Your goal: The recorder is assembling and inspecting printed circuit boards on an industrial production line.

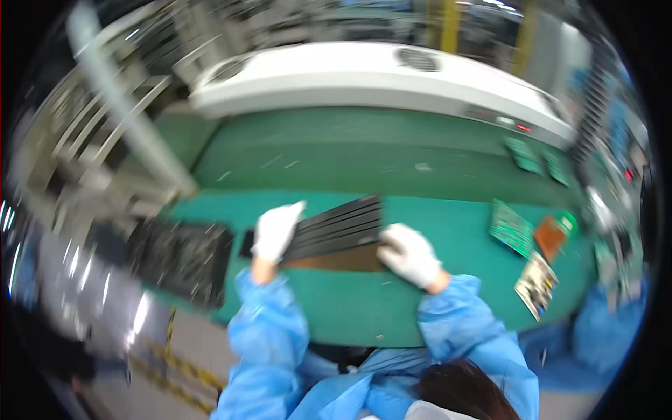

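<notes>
Both my hands wear white gloves, with blue sleeves behind them. Between them, tilted over the green mat, is a black panel with long parallel grooves [336, 227]. My left hand [275, 232] is closed round its left end. At the opposite end my right hand [409, 254] has its fingers curled at the panel's lower right corner; its fingertips are partly hidden. A flat brown piece [346, 260] shows below the panel's near edge, and I cannot tell whether the two are joined. The picture is smeared by motion.
A black tray [183, 262] lies left on the green mat [336, 315]. Toward the right are a green circuit board [512, 228], an orange-brown piece [549, 236] and a pale board with components [536, 285]. Across the back runs a long white housing [336, 73]. Two green boards lie beneath its right end.
</notes>
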Tool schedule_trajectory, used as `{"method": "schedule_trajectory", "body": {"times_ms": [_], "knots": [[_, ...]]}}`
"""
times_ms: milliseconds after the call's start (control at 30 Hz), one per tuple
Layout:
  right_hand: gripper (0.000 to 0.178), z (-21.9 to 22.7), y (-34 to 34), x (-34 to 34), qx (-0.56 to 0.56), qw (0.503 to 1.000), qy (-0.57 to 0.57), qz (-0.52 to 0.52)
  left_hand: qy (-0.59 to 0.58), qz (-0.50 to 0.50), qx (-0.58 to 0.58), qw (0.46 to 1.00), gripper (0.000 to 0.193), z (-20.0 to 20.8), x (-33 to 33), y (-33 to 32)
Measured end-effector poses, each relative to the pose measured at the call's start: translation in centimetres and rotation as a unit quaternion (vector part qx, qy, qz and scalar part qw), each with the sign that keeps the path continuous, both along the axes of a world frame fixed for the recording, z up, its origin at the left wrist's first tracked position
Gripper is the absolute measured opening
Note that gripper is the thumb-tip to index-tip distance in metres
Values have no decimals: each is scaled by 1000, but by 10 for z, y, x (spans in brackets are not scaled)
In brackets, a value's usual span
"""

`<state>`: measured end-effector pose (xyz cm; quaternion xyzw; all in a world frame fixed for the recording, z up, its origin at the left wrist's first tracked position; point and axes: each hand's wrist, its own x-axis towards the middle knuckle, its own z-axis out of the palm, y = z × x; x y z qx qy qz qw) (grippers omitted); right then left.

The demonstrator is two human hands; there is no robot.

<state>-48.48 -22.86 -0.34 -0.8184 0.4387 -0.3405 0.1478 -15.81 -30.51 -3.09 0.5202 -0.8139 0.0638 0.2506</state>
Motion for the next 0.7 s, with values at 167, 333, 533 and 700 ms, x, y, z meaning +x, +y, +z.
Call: {"method": "schedule_trajectory", "body": {"times_ms": [167,333,533,700], "knots": [[17,-22,-7,-26,-11,998,-55,-14,358,0,176,917,42,21,-37,-6],[19,-26,-7,-16,-7,999,-40,-19,379,29,168,910,47,11,-22,-10],[19,-27,-7,-23,11,998,-26,-52,389,6,199,900,48,9,-28,-19],[20,-23,-7,-19,28,998,-43,-45,390,14,201,898,49,5,-22,-19]]}}
